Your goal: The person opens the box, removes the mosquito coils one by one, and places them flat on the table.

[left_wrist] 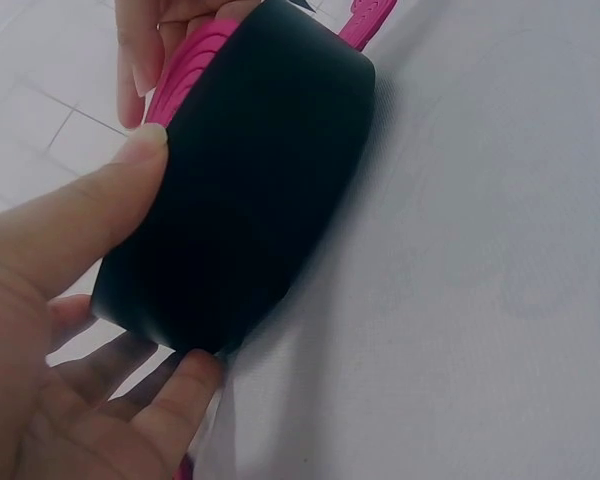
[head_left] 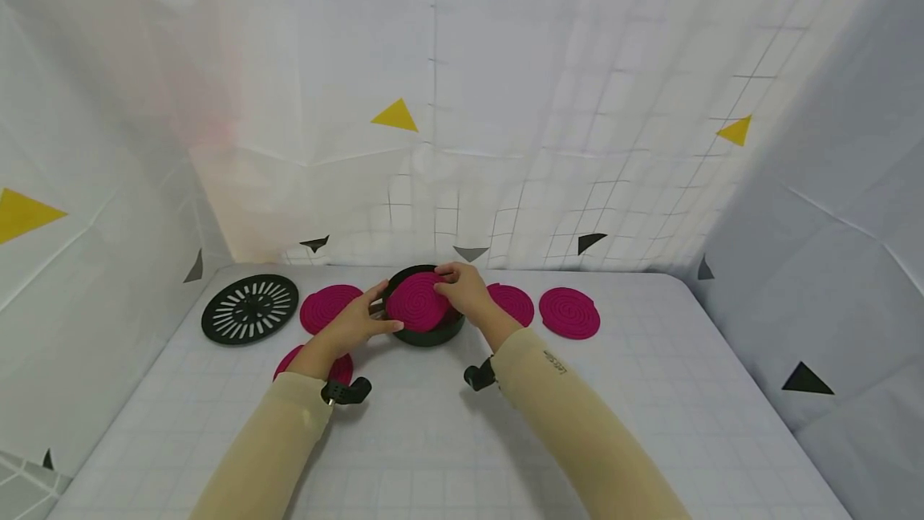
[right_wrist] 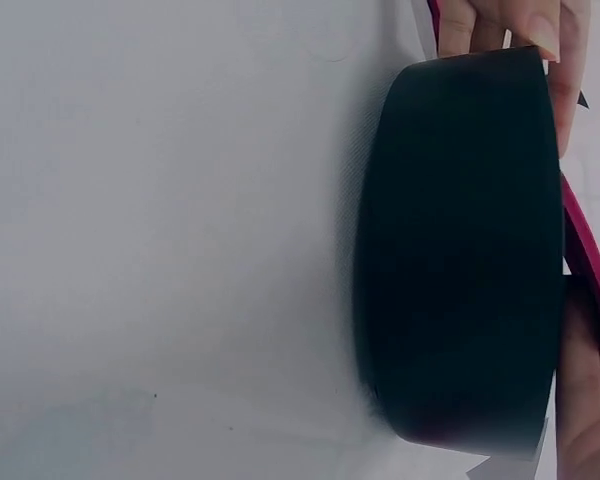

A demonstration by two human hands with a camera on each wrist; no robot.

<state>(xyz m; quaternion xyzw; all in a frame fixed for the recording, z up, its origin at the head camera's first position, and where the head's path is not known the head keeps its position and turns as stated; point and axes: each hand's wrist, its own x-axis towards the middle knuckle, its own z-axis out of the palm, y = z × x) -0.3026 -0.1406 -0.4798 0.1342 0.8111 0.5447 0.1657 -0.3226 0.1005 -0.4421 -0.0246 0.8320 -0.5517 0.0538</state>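
**Head view: pink mat [head_left: 415,303] held tilted at the mouth of the black tub [head_left: 433,337]**

Left hand [head_left: 355,323]: I gripped the tub by its left side. My thumb lay against the near part of the rim and the other fingers reached round the wall; the left wrist view put the thumb tip on the rim.

Right hand [head_left: 465,291]: I pinched the pink mat by its right edge. The right wrist view showed fingers in the gap between mat and rim. The mat sloped, lower toward my left hand and raised on the right. Whether its low edge touched the rim, I could not tell.

Tub: stood on the white table [head_left: 404,456], toward the back, between my hands. Its floor was mostly hidden by the mat.

Around the tub, all on the table:
- slotted disc [head_left: 254,306], black, at far left;
- left mat [head_left: 323,307], between disc and tub, just beside my left hand;
- near mat [head_left: 342,370], partly covered by my left wrist;
- right mat [head_left: 514,303], partly behind my right hand;
- outer mat [head_left: 569,313], farthest right, in full view.

All the mats showed the same spiral coil. Both my sleeves [head_left: 592,432] were beige. Yellow and dark triangles marked the pale wall [head_left: 505,46] behind.
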